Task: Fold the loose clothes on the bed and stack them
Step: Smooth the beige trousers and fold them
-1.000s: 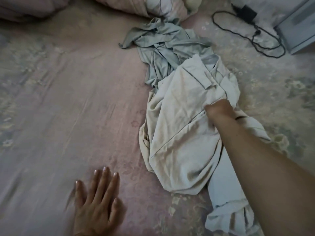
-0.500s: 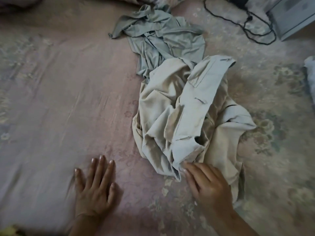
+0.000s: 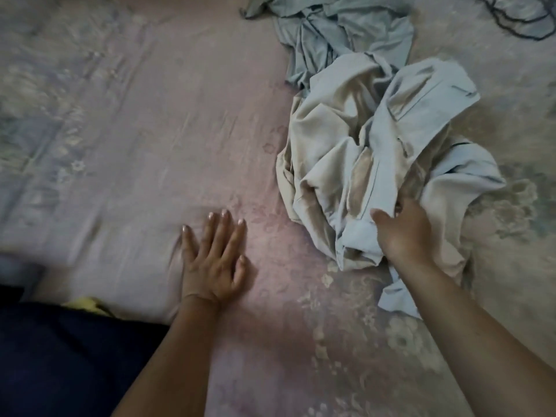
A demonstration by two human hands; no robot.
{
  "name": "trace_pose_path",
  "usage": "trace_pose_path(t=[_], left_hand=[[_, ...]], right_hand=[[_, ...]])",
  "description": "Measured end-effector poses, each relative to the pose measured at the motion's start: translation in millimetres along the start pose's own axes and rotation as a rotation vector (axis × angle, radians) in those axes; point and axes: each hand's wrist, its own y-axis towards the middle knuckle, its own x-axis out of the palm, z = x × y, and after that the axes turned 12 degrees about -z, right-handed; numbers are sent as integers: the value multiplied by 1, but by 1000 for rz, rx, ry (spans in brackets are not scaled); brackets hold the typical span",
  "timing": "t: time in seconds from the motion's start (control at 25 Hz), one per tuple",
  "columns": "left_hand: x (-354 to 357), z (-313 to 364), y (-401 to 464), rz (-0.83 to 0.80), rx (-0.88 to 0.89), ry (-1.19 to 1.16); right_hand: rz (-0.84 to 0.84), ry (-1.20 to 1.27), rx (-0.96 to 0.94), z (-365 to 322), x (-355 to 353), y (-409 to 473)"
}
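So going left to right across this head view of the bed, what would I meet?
Dark clothing at the near left → left hand flat on the pink sheet → right hand gripping the beige garment → black cable at the far right.

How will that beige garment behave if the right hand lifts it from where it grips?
Probably floppy: the beige garment lies in deep crumpled folds. Lifted by the right hand at its near edge, it would likely hang and unfurl. It may drag the grey-green garment, which it overlaps at the far end.
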Motion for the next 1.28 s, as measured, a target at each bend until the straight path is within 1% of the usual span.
trace_pose_path(t=[0.08, 0.12, 0.2, 0.24, 0.28, 0.36, 0.44, 0.48, 0.6, 0.68, 0.76, 0.8, 0.88, 0.92, 0.96, 1.04, 1.16, 1.24, 1.28], left_hand=[[-5, 1, 0, -83, -25, 9], [-11, 1, 0, -173, -52, 14], [-33, 9, -6, -323, -119, -47], [-48, 17, -17, -335, -103, -97], [-66, 29, -34, -290, -39, -143], [-108, 62, -76, -103, 193, -252], [-160, 93, -119, 17, 421, -361], [-189, 105, -135, 62, 474, -384], [-283, 118, -160, 214, 497, -509], [-336, 113, -171, 274, 546, -595], [-393, 107, -182, 291, 614, -639], [-421, 106, -186, 275, 612, -694], [-479, 107, -199, 168, 529, -856], [-508, 108, -204, 107, 500, -925], [-534, 108, -206, 86, 498, -972], [-591, 114, -211, 124, 527, -1009], [-677, 135, -223, 157, 575, -1017], [-720, 150, -231, 172, 584, -988], [-737, 155, -235, 178, 586, -970]], right_hand=[[61, 7, -82, 4, -3, -33], [59, 9, -131, 5, -5, -53], [21, 25, -210, 2, -12, -98], [-15, 33, -231, -1, -17, -118], [-52, 38, -231, -8, -22, -138], [-100, 66, -204, -24, -33, -173], [-121, 197, -183, -49, -54, -210], [-136, 255, -174, -64, -68, -230], [-192, 415, -154, -107, -124, -281], [-228, 480, -141, -132, -161, -309], [-259, 602, -133, -152, -202, -338], [-281, 671, -144, -159, -222, -350], [-321, 787, -206, -163, -262, -372], [-327, 789, -244, -162, -282, -380], [-325, 749, -276, -157, -299, -384], [-314, 550, -358, -143, -329, -394], [-361, 237, -466, -128, -354, -407], [-333, 128, -508, -127, -362, -410], [-320, 116, -539, -127, -366, -410]])
